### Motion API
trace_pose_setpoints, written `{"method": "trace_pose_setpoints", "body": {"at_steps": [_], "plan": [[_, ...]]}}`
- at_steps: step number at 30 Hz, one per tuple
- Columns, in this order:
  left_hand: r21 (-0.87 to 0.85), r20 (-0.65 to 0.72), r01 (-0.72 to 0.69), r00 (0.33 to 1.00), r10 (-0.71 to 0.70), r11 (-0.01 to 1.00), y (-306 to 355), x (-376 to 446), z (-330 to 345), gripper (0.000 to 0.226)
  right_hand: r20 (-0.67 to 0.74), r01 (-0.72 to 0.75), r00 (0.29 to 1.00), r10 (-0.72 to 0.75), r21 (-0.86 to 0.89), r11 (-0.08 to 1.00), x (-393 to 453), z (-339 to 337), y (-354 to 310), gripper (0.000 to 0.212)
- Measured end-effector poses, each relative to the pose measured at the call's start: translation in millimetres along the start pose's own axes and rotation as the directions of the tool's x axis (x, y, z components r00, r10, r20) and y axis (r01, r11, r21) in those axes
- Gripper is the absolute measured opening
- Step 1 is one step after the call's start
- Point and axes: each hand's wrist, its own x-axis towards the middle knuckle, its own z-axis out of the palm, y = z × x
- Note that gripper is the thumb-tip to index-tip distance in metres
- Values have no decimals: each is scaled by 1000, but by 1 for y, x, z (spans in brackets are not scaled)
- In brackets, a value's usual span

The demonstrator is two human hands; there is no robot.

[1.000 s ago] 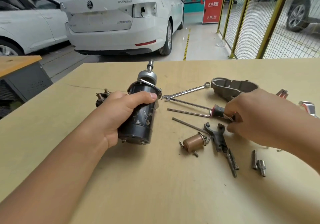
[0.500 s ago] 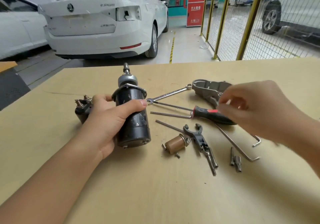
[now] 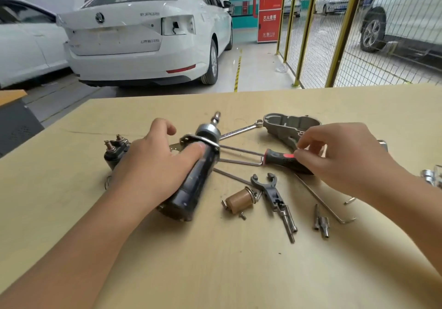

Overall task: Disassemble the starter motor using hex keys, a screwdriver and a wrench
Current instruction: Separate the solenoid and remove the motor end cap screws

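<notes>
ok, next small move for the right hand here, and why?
Probably close the right hand on the screwdriver. Its fingertips hover at the red-and-black handle without gripping it, while the left hand already steadies the starter motor on the table. No tool is in hand yet.

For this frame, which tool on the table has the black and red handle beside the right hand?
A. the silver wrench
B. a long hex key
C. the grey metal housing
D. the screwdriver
D: the screwdriver has the black handle with a red patch, lying under the right hand's fingertips, while the wrench farther back is bare silver metal.
</notes>
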Motion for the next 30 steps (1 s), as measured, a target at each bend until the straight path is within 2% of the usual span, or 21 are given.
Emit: {"method": "trace_pose_setpoints", "body": {"at_steps": [2,8,10,12,14,16,17,21,23,25,27,30], "plan": [[8,-24,-1,1000,1,1000,-7,7,-1,41,7,11,1000,-11,-7,1000,0,4,-1,8],[9,89,-19,996,18,1000,-21,13,2,29,16,46,999,-45,-36,998,-4,11,-9,11],[-132,148,-15,988,35,991,-21,14,-11,19,11,55,998,-54,-27,998,-5,12,-11,10],[-244,220,-119,960,174,963,-27,15,-32,20,7,57,998,-57,-20,998,-5,13,-12,9],[-256,370,-308,845,387,916,-35,13,-56,40,-8,57,998,-57,-19,998,-5,13,-11,9],[-282,549,-379,689,473,881,-39,8,-68,58,-29,50,998,-50,-24,998,-5,12,-12,8],[-277,589,-399,648,482,874,-40,6,-69,62,-31,48,998,-48,-20,999,-5,12,-11,8],[-165,507,-541,670,542,824,-33,3,-64,47,-17,54,998,-53,45,998,-5,13,-11,7],[-115,504,-616,640,580,780,-30,0,-65,43,-23,57,998,-56,56,997,-5,13,-10,8],[-29,482,-752,567,668,659,-26,-10,-62,42,-29,57,998,-55,58,997,-5,13,-9,7],[70,397,-881,454,797,467,-20,-24,-51,34,-30,51,998,-49,70,996,-4,13,-8,7],[124,254,-950,310,916,288,-14,-36,-34,29,-10,49,999,-48,79,996,-2,14,-6,8]]}}
